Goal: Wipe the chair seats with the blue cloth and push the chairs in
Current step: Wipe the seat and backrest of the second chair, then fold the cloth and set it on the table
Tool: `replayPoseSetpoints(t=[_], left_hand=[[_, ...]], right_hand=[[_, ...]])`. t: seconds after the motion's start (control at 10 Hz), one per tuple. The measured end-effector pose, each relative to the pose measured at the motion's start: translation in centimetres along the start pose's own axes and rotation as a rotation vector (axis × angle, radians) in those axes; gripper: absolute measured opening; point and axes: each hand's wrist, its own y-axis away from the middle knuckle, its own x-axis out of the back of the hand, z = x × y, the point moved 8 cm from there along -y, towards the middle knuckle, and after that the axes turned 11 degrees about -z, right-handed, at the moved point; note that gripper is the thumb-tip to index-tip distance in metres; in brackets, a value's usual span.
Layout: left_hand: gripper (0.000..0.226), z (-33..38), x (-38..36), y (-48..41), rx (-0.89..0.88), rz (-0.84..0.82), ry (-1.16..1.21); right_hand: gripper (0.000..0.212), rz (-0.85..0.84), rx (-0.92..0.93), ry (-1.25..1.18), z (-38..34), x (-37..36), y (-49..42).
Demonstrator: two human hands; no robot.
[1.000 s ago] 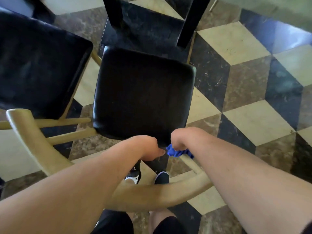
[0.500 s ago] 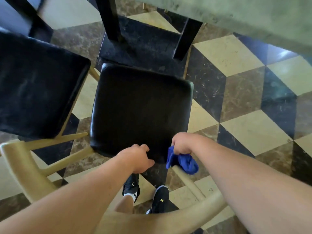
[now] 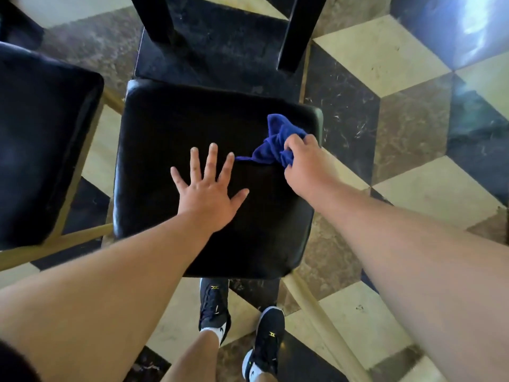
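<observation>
- Gripping the blue cloth (image 3: 278, 142) in a bunch, the right hand (image 3: 307, 164) is closing its fingers around the cloth's near end while the rest of the fabric is lying on the far right part of the black chair seat (image 3: 176, 128).
- The left hand (image 3: 208, 193) is lying palm down on the middle of the same seat, fingers spread wide apart and holding nothing; its fingertips are sitting just beside a thin trailing corner of the cloth, and contact cannot be told.
- A second black chair seat (image 3: 41, 139) is showing at the left, close beside the first, with pale wooden frame rails (image 3: 82, 237) running below it.
- Two dark table legs (image 3: 296, 28) are standing beyond the seat's far edge.
- The person's dark sneakers (image 3: 214, 307) are standing on the patterned marble floor (image 3: 385, 64) at the seat's near edge.
</observation>
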Motion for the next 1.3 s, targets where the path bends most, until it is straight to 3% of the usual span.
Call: replayPoseSetpoints(t=[0.1,0.2,0.3,0.4,0.5,0.6,0.7,0.8,0.9,1.0,1.1,1.2,1.3], left_hand=[[0.086,-0.1,-1.5,-0.1,0.0,0.142,-0.027],[0.086,-0.3,-1.8,-0.6,0.006,0.194,-0.036],[0.086,-0.3,-1.9,-0.7,0.005,0.215,-0.033],[0.086,-0.3,-1.9,-0.6,-0.018,0.237,-0.023],[0.087,-0.3,-2.0,-0.6,-0.032,0.253,-0.023],[0.088,-0.4,-2.2,-1.0,-0.018,0.188,-0.054],[0.088,-0.6,-1.7,-0.7,0.004,0.045,-0.042],[0.101,-0.5,0.9,0.1,0.011,-0.186,0.029],[0.089,0.1,6.3,2.2,0.015,-0.389,0.357],[0.065,1.4,12.0,6.3,0.036,-0.481,0.974],[0.04,3.7,17.9,11.6,-0.004,-0.612,1.403],[0.046,5.0,24.0,16.4,-0.096,-0.637,1.661],[0.036,5.8,30.2,21.0,-0.286,-0.537,1.521]], right_hand=[[0.026,-0.003,-0.048,-0.036,1.5,-2.5,1.6],[0.037,-0.086,-0.255,-0.042,2.2,-4.5,3.0],[0.056,-0.32,-0.545,-0.06,2.5,-8.2,5.6],[0.047,-0.539,-0.593,-0.113,1.7,-11.9,8.5],[0.021,-0.559,-0.563,-0.208,2.0,-12.0,8.9],[0.018,-0.361,-0.512,-0.269,2.3,-9.0,7.1],[0.022,-0.195,-0.364,-0.304,1.6,-4.5,5.5],[0.017,-0.199,-0.295,-0.332,0.2,0.8,5.7],[0.017,-0.206,-0.194,-0.31,-2.0,6.2,8.3],[0.02,-0.203,-0.099,-0.366,-4.8,11.1,12.4],[0.019,-0.176,-0.03,-0.468,-7.9,15.9,16.6],[0.025,-0.113,0.018,-0.555,-10.6,20.0,20.3],[0.035,-0.055,0.054,-0.634,-13.0,23.8,23.7]])
